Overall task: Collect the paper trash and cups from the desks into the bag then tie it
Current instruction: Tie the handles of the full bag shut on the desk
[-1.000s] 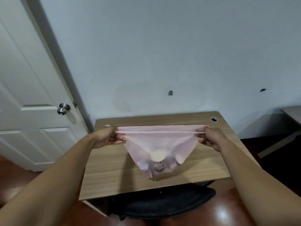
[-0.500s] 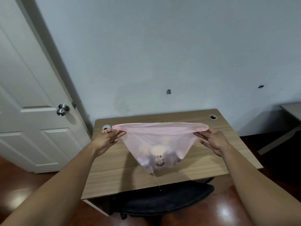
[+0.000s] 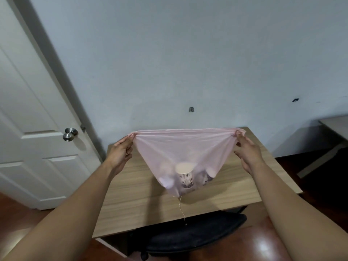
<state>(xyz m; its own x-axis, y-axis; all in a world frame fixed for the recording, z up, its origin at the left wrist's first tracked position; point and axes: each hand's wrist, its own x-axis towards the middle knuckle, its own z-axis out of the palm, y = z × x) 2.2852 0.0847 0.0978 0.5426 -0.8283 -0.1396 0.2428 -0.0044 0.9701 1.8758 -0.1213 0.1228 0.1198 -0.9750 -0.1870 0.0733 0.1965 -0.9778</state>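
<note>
Pale blue wall and one wooden desk [image 3: 131,200] lie ahead of me. My left hand [image 3: 120,153] at nine o'clock and my right hand [image 3: 248,149] at three each pinch a gathered corner of one thin pink plastic bag [image 3: 180,147], fingertips closed on the film. Its mouth is stretched taut, long axis running left to right, its sagging point aimed down at six o'clock above the desk. Through the translucent film I count two patterned paper cups [image 3: 185,176], plus blurred pale lumps. One thread [image 3: 181,210] dangles below.
</note>
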